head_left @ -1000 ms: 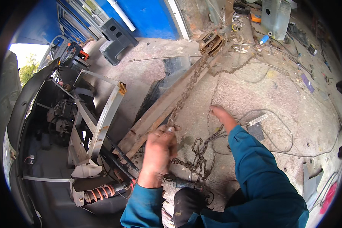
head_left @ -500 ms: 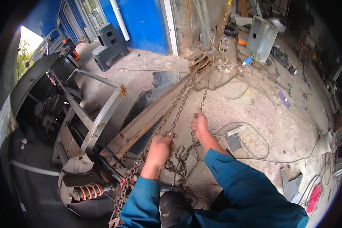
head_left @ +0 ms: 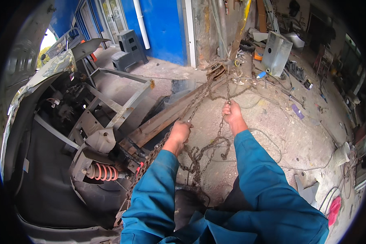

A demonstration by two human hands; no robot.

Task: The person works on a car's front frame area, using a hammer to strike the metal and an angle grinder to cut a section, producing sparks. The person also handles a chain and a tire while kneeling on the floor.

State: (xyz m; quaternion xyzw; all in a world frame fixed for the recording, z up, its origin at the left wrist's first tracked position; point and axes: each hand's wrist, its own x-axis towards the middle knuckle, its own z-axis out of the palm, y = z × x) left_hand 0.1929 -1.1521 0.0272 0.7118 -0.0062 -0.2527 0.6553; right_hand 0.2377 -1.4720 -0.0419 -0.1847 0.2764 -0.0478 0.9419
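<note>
A rusty chain hoist (head_left: 216, 72) lies on the floor at the foot of the wall, ahead of me. Strands of chain run from it toward my hands. My left hand (head_left: 179, 134) is closed around one hanging strand, beside the heavier chain (head_left: 152, 159) that slants down to the vehicle at lower left. Farther forward and to the right, my right hand (head_left: 232, 113) grips another strand of chain (head_left: 228, 90), which rises taut to the hoist. Slack chain (head_left: 196, 162) hangs tangled below and between both hands.
At left stands a stripped vehicle with a metal frame (head_left: 128, 107) and a red coil spring (head_left: 105, 172). A wooden beam (head_left: 160, 124) slants across the floor. A grey step stool (head_left: 130, 51), a metal box (head_left: 276, 53) and a loose cable (head_left: 272, 140) lie around.
Both hands have moved forward along the chain, the right one farther, and my arms are more stretched out. The view has shifted a little, showing more of the vehicle.
</note>
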